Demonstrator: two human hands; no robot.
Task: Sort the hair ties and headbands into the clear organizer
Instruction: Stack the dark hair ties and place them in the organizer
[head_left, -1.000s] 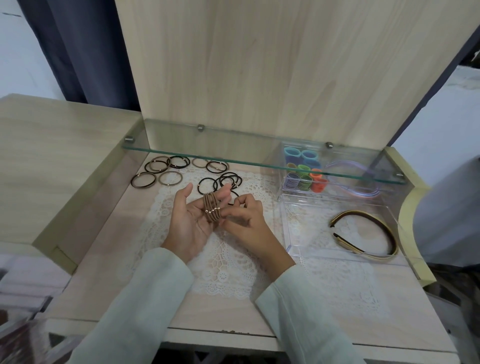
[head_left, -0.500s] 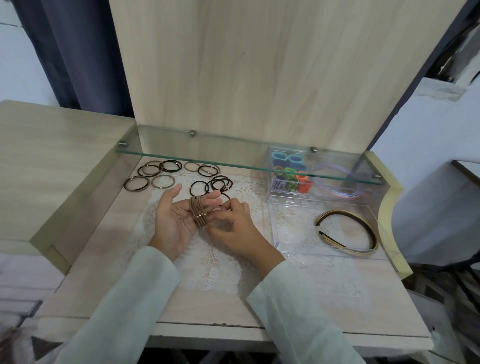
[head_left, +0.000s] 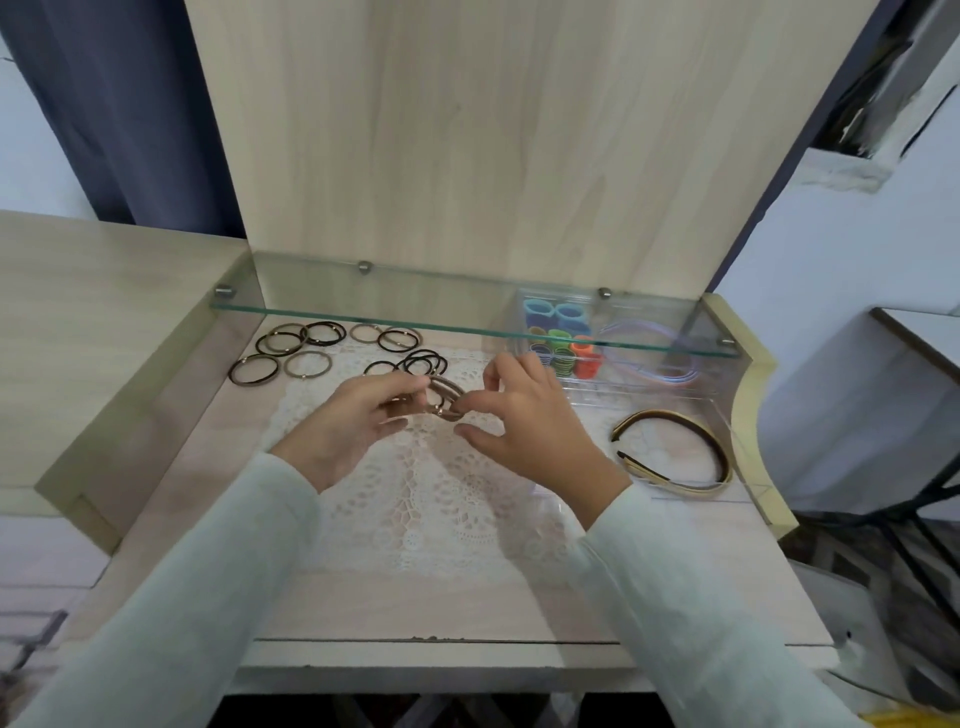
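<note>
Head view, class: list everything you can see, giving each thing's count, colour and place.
tie bundle: one, brown, between the hands
loose ties: many, black and brown, desk back left
coloured ties: several, blue, green, orange, organizer back
lilac headband: one, organizer back
tan headband: one, organizer front
organizer: one, clear, desk right
shelf: one, glass, desk back
mat: one, white, desk middle
desk: one, pale wood
left hand: holds bundle
right hand: pinches bundle
</note>
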